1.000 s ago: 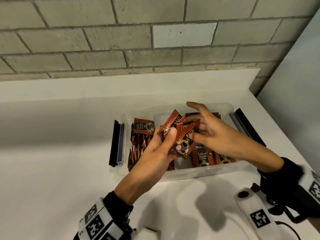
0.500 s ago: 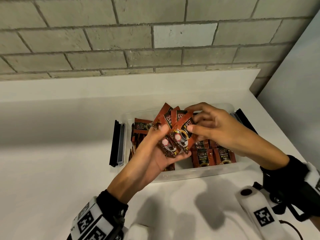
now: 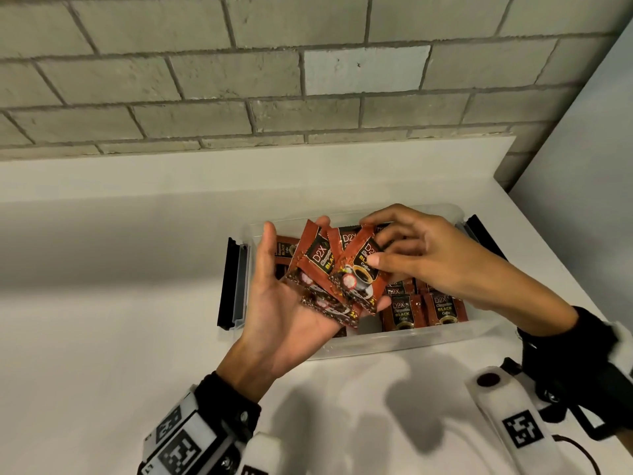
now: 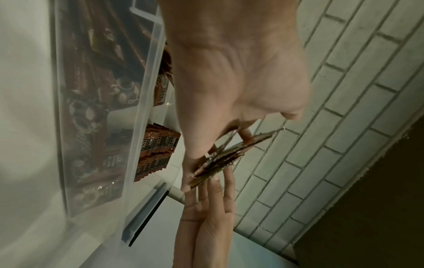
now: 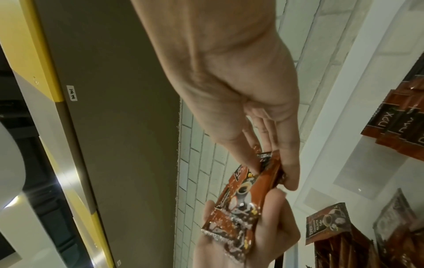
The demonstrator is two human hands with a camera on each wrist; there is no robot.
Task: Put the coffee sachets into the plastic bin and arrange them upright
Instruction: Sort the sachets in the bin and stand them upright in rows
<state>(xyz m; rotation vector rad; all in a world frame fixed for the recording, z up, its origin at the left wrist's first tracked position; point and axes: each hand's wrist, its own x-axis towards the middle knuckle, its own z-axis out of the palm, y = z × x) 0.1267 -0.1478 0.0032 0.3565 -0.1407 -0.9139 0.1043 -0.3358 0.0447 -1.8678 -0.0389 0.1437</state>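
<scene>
Several red-brown coffee sachets (image 3: 329,269) lie fanned on my left hand (image 3: 274,269), which is palm up with its thumb spread away from them. My right hand (image 3: 376,241) pinches the topmost sachet (image 3: 359,272) between thumb and fingers. Both hands hover over the clear plastic bin (image 3: 411,341). More sachets stand upright in a row (image 3: 421,310) at the bin's right, and others (image 3: 284,248) stand at its left. In the left wrist view the fan (image 4: 229,154) shows edge-on. The right wrist view shows the pinched sachet (image 5: 243,195) above the left palm (image 5: 263,235).
The bin sits on a white counter (image 3: 102,337) against a grey brick wall (image 3: 239,80). Black latch handles stick out at the bin's left end (image 3: 231,282) and right end (image 3: 479,231). A pale panel (image 3: 582,166) bounds the counter on the right.
My left thumb has lifted off the sachets and the palm has turned up flatter. The right hand has shifted its fingers and now pinches the top sachet of the fan.
</scene>
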